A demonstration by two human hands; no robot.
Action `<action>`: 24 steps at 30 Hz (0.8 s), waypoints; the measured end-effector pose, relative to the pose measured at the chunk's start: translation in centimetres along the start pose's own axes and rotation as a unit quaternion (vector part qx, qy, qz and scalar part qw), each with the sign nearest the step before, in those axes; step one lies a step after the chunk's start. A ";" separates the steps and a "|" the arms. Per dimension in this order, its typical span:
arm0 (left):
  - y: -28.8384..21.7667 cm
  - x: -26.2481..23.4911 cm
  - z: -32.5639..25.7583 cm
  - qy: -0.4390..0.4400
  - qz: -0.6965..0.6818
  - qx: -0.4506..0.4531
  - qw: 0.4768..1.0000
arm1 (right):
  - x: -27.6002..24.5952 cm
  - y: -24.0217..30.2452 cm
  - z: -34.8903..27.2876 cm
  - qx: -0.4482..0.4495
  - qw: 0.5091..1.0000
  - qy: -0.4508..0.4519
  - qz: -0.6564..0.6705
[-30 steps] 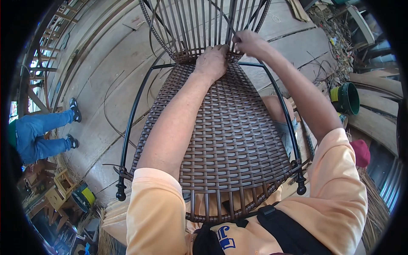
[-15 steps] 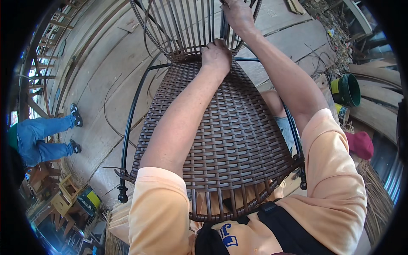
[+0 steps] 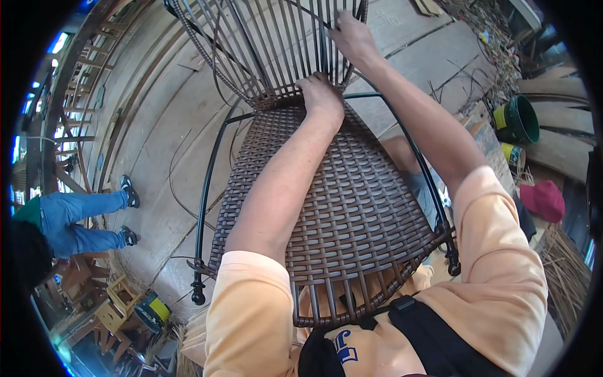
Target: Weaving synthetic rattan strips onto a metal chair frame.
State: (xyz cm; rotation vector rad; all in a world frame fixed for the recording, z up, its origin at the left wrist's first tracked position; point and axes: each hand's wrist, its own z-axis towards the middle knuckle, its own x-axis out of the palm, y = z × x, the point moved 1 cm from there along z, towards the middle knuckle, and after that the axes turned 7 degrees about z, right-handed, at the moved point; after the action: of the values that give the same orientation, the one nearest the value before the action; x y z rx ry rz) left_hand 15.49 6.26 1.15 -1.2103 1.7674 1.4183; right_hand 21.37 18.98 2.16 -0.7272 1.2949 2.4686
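Note:
A chair frame with a brown woven wicker seat (image 3: 358,195) lies in front of me. Upright dark slats of its backrest (image 3: 286,50) rise at the far end. My left hand (image 3: 321,99) is closed with curled fingers at the base of the slats, where the seat meets the back; what its fingertips grip is hidden. Farther out and to the right, my right hand (image 3: 357,41) pinches a thin dark wicker strand (image 3: 308,12), which runs leftward across the slats. Its fingertips are slightly blurred.
Black metal rods (image 3: 204,207) flank the seat. At left stands a person in blue jeans (image 3: 88,207). Green buckets (image 3: 518,119) stand at the right, near a dark red cap (image 3: 543,201). Small wooden pieces (image 3: 116,305) lie at lower left. Loose strands curl on the floor.
The view has shifted, so the chair sits slightly lower in it. The strand from my right hand now shows stretched across the slats. My left hand stays at the slat base.

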 end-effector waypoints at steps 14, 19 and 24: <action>4.5 3.9 -0.1 -0.237 -0.217 0.100 0.942 | -5.1 -0.2 -3.6 0.093 0.925 0.324 0.175; 3.7 3.3 -0.4 -0.227 -0.177 0.121 0.950 | -5.2 -1.0 -4.7 0.174 0.914 0.362 0.051; 2.7 2.5 -0.9 -0.268 -0.184 0.108 0.939 | -4.8 0.0 -1.0 0.171 0.916 0.358 0.060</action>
State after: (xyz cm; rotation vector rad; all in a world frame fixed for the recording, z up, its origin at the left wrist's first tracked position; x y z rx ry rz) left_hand 12.10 4.75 0.51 -0.8696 1.2080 1.1538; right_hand 25.70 18.18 4.28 -1.5700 1.9939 2.0106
